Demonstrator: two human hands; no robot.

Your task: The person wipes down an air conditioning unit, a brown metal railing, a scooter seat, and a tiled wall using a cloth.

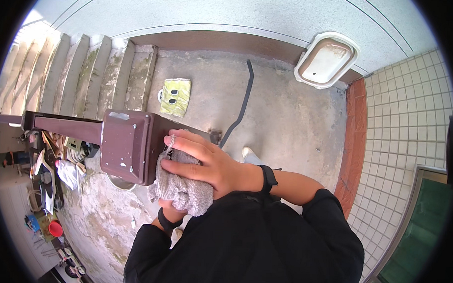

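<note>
A brown metal railing post (126,147) with chipped paint on its square cap rises in front of me, left of centre. My right hand (206,163) holds a grey terry cloth (182,187) against the side of the post, fingers spread over the fabric. Loose threads hang from the cloth near the fingertips. Lower down, my left hand (166,204) shows only in small part beneath the cloth, next to the post; its fingers are hidden. Both wrists wear black bands.
A brown handrail (67,127) runs left from the post beside concrete steps (96,77). On the floor beyond lie a yellow-green bag (176,97) and a dark hose (245,99). A white basin (327,60) stands by the wall. Below left are a metal bowl (121,183) and a red bucket (55,229).
</note>
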